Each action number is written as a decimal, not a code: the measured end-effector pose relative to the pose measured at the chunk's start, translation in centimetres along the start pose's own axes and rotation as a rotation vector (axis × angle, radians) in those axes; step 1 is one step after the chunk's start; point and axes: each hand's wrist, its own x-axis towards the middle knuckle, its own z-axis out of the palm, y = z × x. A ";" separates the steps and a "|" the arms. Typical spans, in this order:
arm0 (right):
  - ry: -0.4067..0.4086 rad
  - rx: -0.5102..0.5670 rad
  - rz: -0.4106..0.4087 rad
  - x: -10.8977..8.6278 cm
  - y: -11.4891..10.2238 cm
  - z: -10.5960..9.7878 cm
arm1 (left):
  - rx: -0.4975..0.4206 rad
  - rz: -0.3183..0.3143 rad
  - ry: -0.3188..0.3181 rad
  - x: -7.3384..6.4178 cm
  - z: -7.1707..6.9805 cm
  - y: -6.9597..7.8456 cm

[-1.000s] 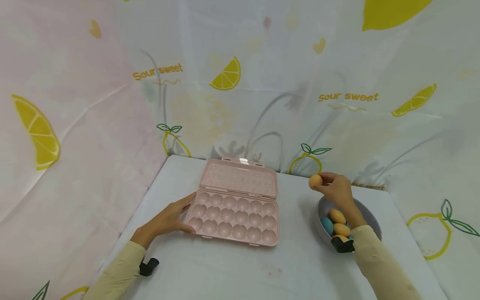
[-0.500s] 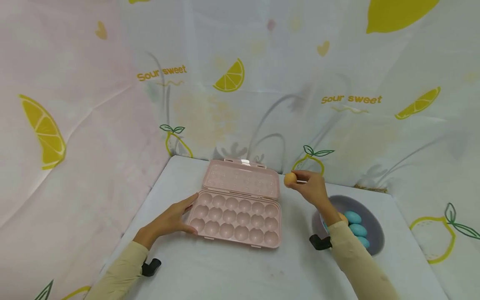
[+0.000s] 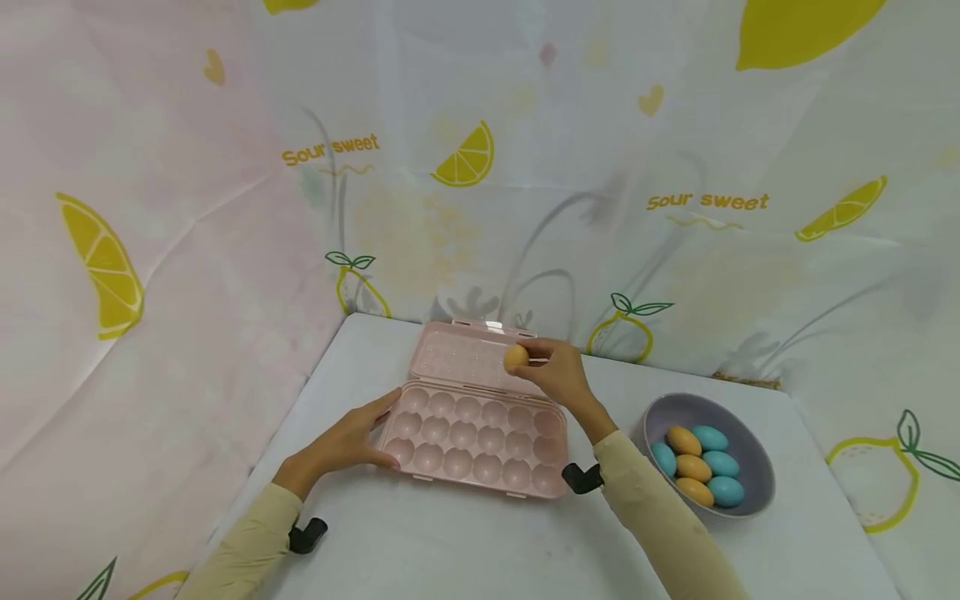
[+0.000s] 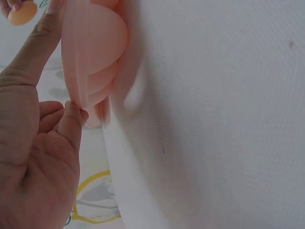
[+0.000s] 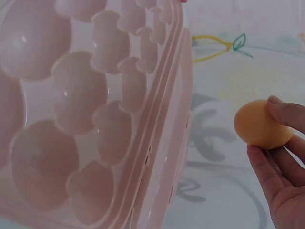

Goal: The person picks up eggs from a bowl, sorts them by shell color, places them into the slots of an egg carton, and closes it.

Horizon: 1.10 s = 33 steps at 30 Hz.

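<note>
On a white-covered desk [image 3: 450, 550], a left hand [image 3: 341, 437], grip spread wide, holds the left end of one open pink plastic egg carton [image 3: 461, 433] with eighteen round hollows; a right hand [image 3: 561, 373], grip narrowed to a pinch, lifts one smooth orange egg [image 3: 515, 358] clear of it; far right, one round grey-purple bowl [image 3: 752, 454] shows three orange eggs [image 3: 693, 467], four blue eggs [image 3: 721, 463].

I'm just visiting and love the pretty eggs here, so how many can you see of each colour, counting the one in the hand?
Orange eggs in the bowl: 3
Blue eggs in the bowl: 4
Orange egg held in the right hand: 1
Total visible: 8 eggs, 4 orange and 4 blue
</note>
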 end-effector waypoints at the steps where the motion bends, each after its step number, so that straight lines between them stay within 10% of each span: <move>1: -0.005 0.013 0.005 0.1 -0.1 0.6 | -0.012 -0.002 -0.002 0.1 0.0 0.0; 21: -0.215 0.044 -0.013 0.6 -1.3 12.1 | -0.056 -0.023 -0.011 -0.1 -0.1 0.2; 33: -0.213 -0.007 -0.007 0.5 -0.9 15.5 | -0.069 0.025 -0.014 -0.2 -0.2 0.2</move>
